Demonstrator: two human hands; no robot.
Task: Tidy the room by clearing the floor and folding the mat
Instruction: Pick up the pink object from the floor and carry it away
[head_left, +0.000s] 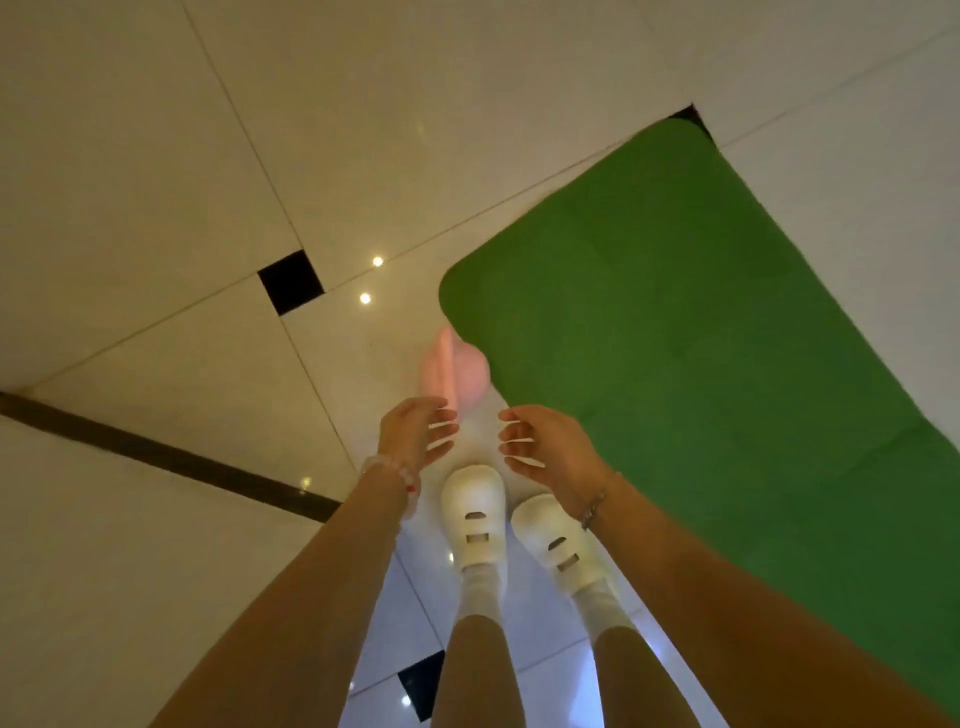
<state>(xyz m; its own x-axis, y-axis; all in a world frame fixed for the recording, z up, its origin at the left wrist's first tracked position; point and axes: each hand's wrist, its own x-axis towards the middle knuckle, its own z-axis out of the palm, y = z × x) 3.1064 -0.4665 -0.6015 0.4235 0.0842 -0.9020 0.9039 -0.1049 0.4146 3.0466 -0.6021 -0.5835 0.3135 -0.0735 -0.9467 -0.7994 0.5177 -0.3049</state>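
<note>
A green mat (691, 332) lies flat on the pale tiled floor, running from the upper middle to the lower right. A blurred pink object (457, 376) sits on the floor beside the mat's near left corner; its shape is unclear. My left hand (415, 434) and my right hand (545, 444) hang just short of the pink object, palms facing each other, fingers loosely curled. Neither hand touches or holds anything.
My feet in white clogs (475, 514) stand on the floor (156, 182) left of the mat. A dark strip (156, 454) crosses the tiles at left. Small black inset tiles (290, 281) mark the tile corners.
</note>
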